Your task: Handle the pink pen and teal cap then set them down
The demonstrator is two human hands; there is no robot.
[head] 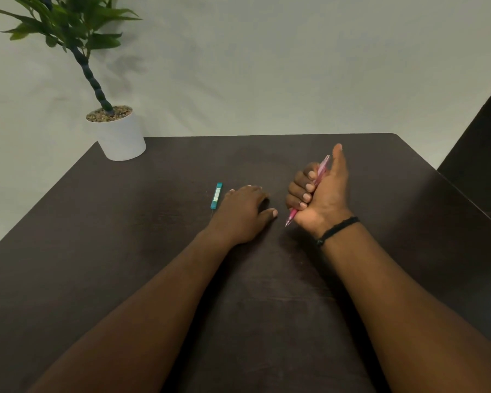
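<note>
My right hand (321, 194) is closed in a fist around the pink pen (322, 170), thumb stretched up. The pen's tip pokes out below the heel of the hand and its back end shows above the fingers. The teal cap (216, 195) lies flat on the dark table (153, 251), just left of my left hand (243, 211). That hand rests palm down on the table with its fingers spread, holding nothing, its little finger close beside the cap.
A white pot with a green plant (119, 134) stands at the table's far left corner. A pale wall is behind the table. A dark surface (482, 154) lies beyond the right edge.
</note>
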